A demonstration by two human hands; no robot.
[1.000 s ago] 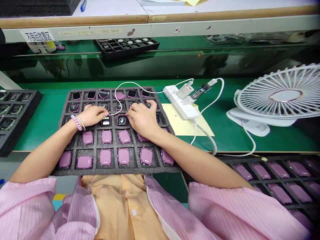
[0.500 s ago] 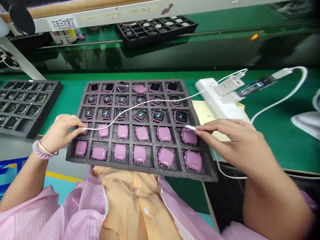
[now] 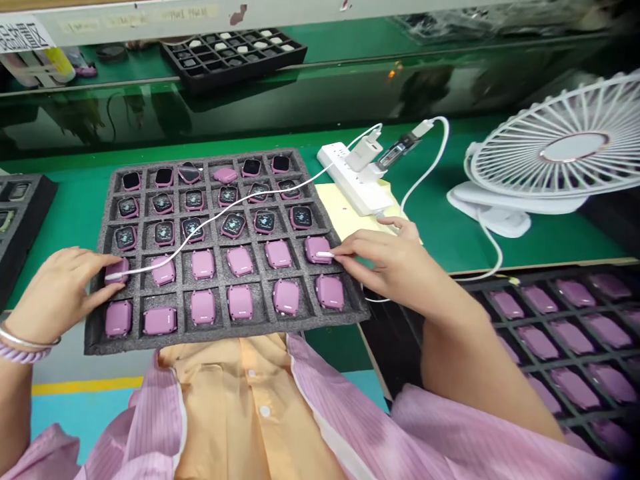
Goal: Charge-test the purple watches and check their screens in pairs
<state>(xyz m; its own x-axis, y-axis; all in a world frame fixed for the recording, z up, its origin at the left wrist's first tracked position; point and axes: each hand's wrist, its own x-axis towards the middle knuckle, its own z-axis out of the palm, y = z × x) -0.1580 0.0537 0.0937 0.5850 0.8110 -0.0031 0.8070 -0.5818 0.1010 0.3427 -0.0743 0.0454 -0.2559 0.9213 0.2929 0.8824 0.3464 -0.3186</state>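
A dark grey foam tray (image 3: 227, 331) holds rows of purple smartwatch bodies, face up in the far rows and back up in the two near rows. My left hand (image 3: 53, 290) has thumb and forefinger around a watch body (image 3: 120, 265) at the left of the fourth row; a white cable's plug (image 3: 117, 276) lies across its back. My right hand (image 3: 383, 260) pinches a white charging plug (image 3: 325, 254) against the back of the watch body (image 3: 316, 244) at that row's right end. The white cable (image 3: 220, 215) crosses the tray toward the power strip.
A white power strip (image 3: 357, 187) with adapters stands beyond the tray's right, over yellow paper (image 3: 336, 200). A white fan (image 3: 510, 207) is farther right. Another tray of purple watch bodies (image 3: 540, 341) lies lower right. A further tray (image 3: 30, 200) sits left; a black tray (image 3: 240, 75) is on the shelf.
The view has swung right, bringing the fan and lower-right tray into sight. My left fingers have spread from pinching the cable end to around the watch body. My right hand still pinches its plug.
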